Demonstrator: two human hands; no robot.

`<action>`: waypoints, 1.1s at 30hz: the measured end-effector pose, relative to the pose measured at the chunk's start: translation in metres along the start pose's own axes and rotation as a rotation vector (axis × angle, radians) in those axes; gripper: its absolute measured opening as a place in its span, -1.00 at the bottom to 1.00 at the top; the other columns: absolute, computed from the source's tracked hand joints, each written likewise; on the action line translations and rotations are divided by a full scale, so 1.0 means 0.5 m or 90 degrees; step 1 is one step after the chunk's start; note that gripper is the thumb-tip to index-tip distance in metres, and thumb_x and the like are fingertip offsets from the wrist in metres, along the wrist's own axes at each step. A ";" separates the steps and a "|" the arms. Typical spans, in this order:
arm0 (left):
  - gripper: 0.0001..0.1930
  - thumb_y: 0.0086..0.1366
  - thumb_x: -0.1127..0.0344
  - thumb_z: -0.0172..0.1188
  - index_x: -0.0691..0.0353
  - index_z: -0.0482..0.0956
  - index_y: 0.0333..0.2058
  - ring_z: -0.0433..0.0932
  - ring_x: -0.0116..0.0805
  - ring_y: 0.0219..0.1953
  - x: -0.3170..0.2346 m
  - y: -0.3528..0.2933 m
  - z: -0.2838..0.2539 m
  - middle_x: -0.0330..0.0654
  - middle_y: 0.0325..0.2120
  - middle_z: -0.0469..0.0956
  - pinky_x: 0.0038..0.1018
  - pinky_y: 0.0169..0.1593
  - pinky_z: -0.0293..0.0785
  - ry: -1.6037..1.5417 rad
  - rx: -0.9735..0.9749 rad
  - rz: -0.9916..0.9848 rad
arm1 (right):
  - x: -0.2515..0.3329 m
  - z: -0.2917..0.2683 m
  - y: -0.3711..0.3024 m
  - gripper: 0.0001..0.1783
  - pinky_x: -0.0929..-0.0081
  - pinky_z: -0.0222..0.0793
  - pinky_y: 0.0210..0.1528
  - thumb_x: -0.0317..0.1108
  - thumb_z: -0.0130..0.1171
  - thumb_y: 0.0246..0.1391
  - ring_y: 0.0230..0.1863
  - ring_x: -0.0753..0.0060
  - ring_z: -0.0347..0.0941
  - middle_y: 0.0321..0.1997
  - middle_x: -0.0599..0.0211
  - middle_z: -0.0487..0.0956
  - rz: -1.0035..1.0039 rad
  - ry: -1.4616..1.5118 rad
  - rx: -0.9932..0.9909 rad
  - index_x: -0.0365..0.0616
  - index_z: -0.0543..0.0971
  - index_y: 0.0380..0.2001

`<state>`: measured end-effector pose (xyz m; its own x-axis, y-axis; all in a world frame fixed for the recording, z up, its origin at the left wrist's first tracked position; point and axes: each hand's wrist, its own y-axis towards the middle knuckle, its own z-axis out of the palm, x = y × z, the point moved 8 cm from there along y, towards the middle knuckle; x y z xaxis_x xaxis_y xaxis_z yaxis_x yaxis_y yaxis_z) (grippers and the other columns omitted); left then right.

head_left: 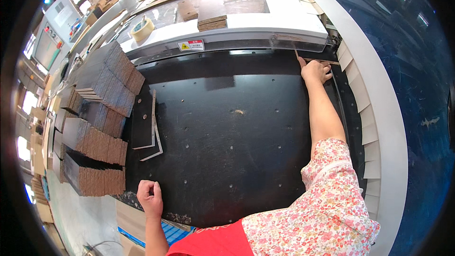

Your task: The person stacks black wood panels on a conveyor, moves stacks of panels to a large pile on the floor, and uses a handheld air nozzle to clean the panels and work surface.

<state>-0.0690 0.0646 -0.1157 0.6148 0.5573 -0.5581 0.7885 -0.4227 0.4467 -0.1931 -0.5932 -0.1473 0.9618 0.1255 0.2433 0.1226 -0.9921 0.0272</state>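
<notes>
My right hand (pixel 316 71) reaches to the far right corner of the black work table (pixel 246 161). Its fingers are curled at a thin board with a light brown edge (pixel 335 62), close under the machine's beam (pixel 246 45); part of the board is hidden by the hand. A narrow upright piece (pixel 297 52) stands by the thumb. At the table's near left edge is my left hand (pixel 150 197), closed in a loose fist with nothing visible in it. Beyond it lie dark flat panels (pixel 142 128) with pale edges.
Several stacks of dark boards (pixel 102 159) with brown edges crowd the left side. On the white machine top are a roll of tape (pixel 142 29) and a short stack of boards (pixel 212 19). A curved white guard (pixel 388 114) borders the right side. A control cabinet (pixel 57 28) stands far left.
</notes>
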 end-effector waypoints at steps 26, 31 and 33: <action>-0.88 0.20 0.53 0.17 0.30 0.42 -0.49 0.41 -0.32 -0.45 0.027 -0.020 -0.010 -0.16 -0.52 0.43 -0.47 -0.33 0.34 -0.007 0.008 -0.041 | 0.044 -0.009 -0.022 -0.16 0.02 -0.21 0.36 0.33 -0.10 0.17 0.45 -0.31 -0.14 0.38 -0.29 0.15 -0.013 -0.022 -0.013 -0.27 0.51 0.12; -0.88 0.16 0.54 0.20 0.31 0.45 -0.53 0.43 -0.29 -0.49 0.022 -0.006 -0.009 -0.14 -0.56 0.44 -0.45 -0.37 0.36 0.016 0.009 -0.040 | 0.045 -0.041 -0.042 -0.19 -0.01 0.09 0.26 0.40 -0.22 0.18 0.30 -0.24 0.23 0.29 -0.05 0.38 -0.006 -0.077 -0.032 -0.05 0.59 0.06; -0.89 0.14 0.52 0.23 0.30 0.49 -0.53 0.43 -0.33 -0.52 0.024 -0.005 -0.014 -0.16 -0.56 0.44 -0.47 -0.42 0.36 -0.009 -0.012 -0.039 | 0.053 -0.025 -0.028 -0.20 -0.05 0.14 0.23 0.45 -0.24 0.15 0.30 -0.21 0.24 0.26 0.01 0.42 -0.041 -0.084 0.025 0.09 0.60 0.06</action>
<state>-0.0636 0.0774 -0.1188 0.5653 0.5719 -0.5945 0.8246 -0.3739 0.4245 -0.1724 -0.5759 -0.1291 0.9751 0.1916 0.1119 0.1928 -0.9812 -0.0006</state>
